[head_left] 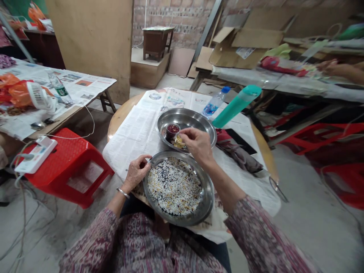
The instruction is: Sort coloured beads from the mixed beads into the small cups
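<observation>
A shallow metal basin [209, 206] sits tilted toward me at the table's near edge, spread with tiny white, black and yellow pieces, beads or grains. My left hand [137, 172], a silver bangle at its wrist, grips this basin's left rim. Beyond it stands a second metal basin [196, 116]. Inside that one are a small cup of dark red pieces [173, 129] and a heap of yellow pieces [179, 142]. My right hand [198, 145] is over the far basin with thumb and fingertips pinched together beside the yellow pieces. Whatever the pinch holds is too small to make out.
Newspaper [133, 125] covers the round table. Behind the basins are a water bottle [215, 103] and a teal bottle [237, 106]; a dark phone-like slab [241, 142] lies right. A red stool [71, 167] carries a power strip [36, 154]. Another person's arm [344, 70] shows far right.
</observation>
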`<state>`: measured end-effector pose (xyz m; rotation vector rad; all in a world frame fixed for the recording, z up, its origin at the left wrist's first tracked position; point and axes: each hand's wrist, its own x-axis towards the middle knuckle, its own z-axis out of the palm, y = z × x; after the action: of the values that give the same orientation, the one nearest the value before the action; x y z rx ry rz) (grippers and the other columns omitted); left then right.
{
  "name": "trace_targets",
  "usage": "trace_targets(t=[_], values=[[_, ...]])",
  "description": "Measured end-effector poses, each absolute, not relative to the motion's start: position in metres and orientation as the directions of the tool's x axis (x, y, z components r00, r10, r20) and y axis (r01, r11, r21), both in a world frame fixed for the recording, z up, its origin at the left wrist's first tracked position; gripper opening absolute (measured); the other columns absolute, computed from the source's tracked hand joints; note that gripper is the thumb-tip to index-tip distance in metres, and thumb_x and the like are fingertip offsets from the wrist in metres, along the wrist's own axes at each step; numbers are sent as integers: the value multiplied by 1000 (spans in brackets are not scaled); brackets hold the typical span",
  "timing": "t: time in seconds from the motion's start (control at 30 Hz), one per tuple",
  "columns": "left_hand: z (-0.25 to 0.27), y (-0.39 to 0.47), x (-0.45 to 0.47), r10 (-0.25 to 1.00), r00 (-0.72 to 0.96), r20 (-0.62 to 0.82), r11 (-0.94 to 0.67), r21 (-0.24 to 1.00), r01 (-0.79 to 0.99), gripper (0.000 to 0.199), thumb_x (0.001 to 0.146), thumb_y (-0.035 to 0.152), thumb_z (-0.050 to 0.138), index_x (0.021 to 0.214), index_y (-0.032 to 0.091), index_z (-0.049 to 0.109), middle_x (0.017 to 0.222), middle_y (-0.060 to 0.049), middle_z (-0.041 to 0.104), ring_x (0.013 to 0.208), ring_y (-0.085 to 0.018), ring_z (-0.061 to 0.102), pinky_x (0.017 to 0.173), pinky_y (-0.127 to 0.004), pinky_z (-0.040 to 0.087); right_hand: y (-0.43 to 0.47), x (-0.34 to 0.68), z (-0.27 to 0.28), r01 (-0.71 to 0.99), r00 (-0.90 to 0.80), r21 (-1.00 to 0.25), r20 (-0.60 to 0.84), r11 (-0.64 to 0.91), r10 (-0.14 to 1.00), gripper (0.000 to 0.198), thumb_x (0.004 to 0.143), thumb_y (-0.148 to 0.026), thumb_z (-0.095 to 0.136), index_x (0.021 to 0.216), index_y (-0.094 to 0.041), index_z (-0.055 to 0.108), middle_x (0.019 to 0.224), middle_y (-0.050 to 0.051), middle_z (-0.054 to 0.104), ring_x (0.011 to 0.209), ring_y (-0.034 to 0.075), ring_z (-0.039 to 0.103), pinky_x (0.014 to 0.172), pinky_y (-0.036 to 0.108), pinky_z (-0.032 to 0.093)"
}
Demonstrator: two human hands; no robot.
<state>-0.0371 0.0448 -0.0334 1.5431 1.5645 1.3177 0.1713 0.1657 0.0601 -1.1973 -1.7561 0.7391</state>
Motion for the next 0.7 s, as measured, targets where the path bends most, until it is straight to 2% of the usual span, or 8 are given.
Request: trace_targets(t=[0.17,0.27,0.33,0.43,0.5,0.6,0.67,0.7], values=[[-33,45,-37,955,-165,248,-169,907,384,24,84,23,60,105,17,70,62,6,50,56,-8,46,57,-20,37,194,165,65,497,-39,-809,341,314,939,36,80,-34,64,108,-14,75,88,10,76,73,19,68,73,38,55],[-33,44,-37,953,-164,256,-176,905,388,24,84,21,60,105,17,70,63,6,51,57,-9,47,59,-20,38,165,180,53,476,-64,-798,387,369,920,33,84,-36,61,108,-16,74,91,8,75,72,17,67,71,36,55],[-33,44,-36,952,-168,255,-173,903,393,24,84,21,60,106,17,70,64,6,52,58,-9,47,59,-21,38,135,194,41,451,-111,-819,343,355,933,29,86,-36,60,103,-18,74,85,5,75,70,16,66,68,33,54],[-33,45,-35,953,-162,255,-175,903,391,24,84,20,59,105,18,70,64,6,52,58,-9,46,59,-21,38,88,212,25,492,-245,-788,282,369,928,22,87,-35,61,93,-18,74,79,3,74,63,15,62,60,29,50],[-32,45,-34,953,-159,256,-179,905,386,23,84,20,60,105,19,70,64,6,51,58,-9,46,59,-21,38,60,219,19,508,-429,-749,209,426,879,19,90,-31,60,94,-19,74,84,4,75,69,16,65,65,29,51],[-31,45,-34,952,-158,263,-185,902,389,23,84,18,59,105,18,70,63,6,50,57,-9,44,59,-21,38,29,220,14,487,-749,-640,45,595,661,19,95,-27,57,104,-21,73,96,6,74,83,18,69,75,31,52],[-30,45,-33,950,-160,268,-188,899,395,23,84,18,60,104,18,70,63,6,50,57,-8,44,59,-21,38,21,219,10,472,-836,-577,-52,666,546,20,97,-26,55,107,-23,72,99,6,74,89,18,69,78,31,52],[-30,45,-33,949,-162,269,-187,898,398,22,84,17,60,104,18,70,64,6,50,57,-8,44,59,-21,38,22,218,7,481,-844,-543,-74,688,531,20,97,-25,55,107,-23,72,98,5,74,89,18,69,78,30,52]])
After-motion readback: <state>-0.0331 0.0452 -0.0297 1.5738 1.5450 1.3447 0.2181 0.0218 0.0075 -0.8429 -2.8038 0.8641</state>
